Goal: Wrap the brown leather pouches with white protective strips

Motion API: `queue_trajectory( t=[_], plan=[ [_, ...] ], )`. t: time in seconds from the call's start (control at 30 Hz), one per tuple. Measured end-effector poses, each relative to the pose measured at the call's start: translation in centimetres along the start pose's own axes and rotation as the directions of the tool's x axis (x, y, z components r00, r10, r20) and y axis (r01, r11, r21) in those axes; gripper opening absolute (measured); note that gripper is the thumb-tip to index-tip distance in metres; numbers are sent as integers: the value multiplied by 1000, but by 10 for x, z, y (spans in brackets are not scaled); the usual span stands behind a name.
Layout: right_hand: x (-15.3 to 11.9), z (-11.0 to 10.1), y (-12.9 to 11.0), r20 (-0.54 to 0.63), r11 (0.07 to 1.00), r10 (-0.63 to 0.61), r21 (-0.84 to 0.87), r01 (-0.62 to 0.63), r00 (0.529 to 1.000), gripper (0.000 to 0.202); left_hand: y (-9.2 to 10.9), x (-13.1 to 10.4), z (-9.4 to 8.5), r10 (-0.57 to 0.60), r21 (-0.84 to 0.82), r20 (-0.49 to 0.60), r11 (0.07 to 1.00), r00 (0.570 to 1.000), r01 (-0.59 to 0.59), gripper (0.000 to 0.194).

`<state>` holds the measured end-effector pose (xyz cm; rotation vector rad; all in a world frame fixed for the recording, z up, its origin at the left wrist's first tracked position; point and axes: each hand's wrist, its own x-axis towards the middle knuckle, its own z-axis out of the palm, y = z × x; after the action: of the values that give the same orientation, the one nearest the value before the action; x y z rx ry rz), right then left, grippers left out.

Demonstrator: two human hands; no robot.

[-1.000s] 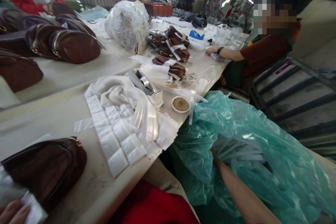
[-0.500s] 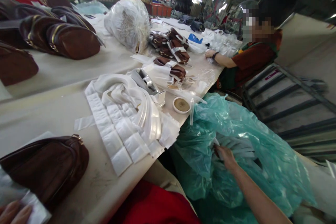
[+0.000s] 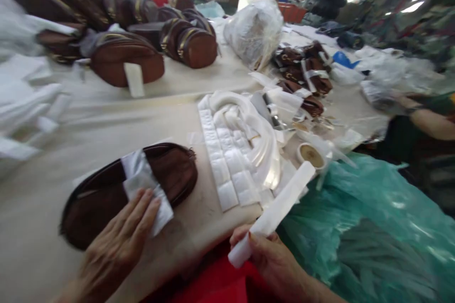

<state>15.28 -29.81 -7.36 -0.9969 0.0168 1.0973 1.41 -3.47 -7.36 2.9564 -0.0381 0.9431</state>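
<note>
A dark brown bag [image 3: 103,199] lies on the table near me, with a white wrapping strip [image 3: 142,175] across its middle. Flat on that strip and the bag's near side rests my left hand [image 3: 121,241], its fingers stretched out. My right hand [image 3: 265,248] is closed round a long white strip [image 3: 280,201] at the table's front edge. The strip slants up to the right. Between the bag and the right side, layered white packing strips [image 3: 234,156] lie in a curved pile on the table.
Brown bags [image 3: 130,59] stand across the back left. A plastic-wrapped bundle [image 3: 254,31] and small brown pouches [image 3: 316,73] are further back. A round tub [image 3: 311,155] sits by the right edge, above a green plastic bag [image 3: 373,199]. Another person's arm [image 3: 430,120] is at right.
The view has swung left. My right hand has come out of the green plastic bag and now holds a white strip. My left hand now lies flat on the wrapped bag.
</note>
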Motion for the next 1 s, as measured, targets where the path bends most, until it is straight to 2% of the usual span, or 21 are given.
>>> queue_trajectory(
  t=[0.03,0.13,0.3,0.37,0.4,0.57,0.67,0.77,0.93,1.0],
  plan=[
    [6,13,4,19,993,120,6,-121,993,31,0,-6,0,1,85,86,996,996,-8,58],
    [28,46,19,59,913,407,-17,-407,911,40,-3,-15,-1,8,157,158,987,987,-33,47],
    [56,95,40,204,810,586,-123,-573,784,47,-2,-15,-4,-32,127,166,992,986,11,36],
    [61,103,37,224,758,652,-174,-629,724,52,0,-14,-5,-37,115,159,993,987,19,36],
    [63,103,33,202,745,667,-182,-641,718,53,0,-14,-5,-41,112,154,993,987,23,37],
    [79,84,8,-76,815,554,-156,-559,829,33,0,-16,-2,-34,125,149,992,988,15,38],
    [89,79,6,-155,849,460,-210,-484,874,22,-1,-17,-2,-35,136,160,991,987,13,39],
    [91,83,12,-177,872,393,-241,-426,903,16,-2,-17,-3,-33,109,176,994,984,14,40],
    [86,97,26,-95,842,462,-265,-470,882,14,-2,-11,-11,-51,50,250,998,967,40,44],
    [88,104,30,-69,847,456,-271,-457,887,14,-1,-8,-15,-49,39,277,998,960,39,44]
  ],
)
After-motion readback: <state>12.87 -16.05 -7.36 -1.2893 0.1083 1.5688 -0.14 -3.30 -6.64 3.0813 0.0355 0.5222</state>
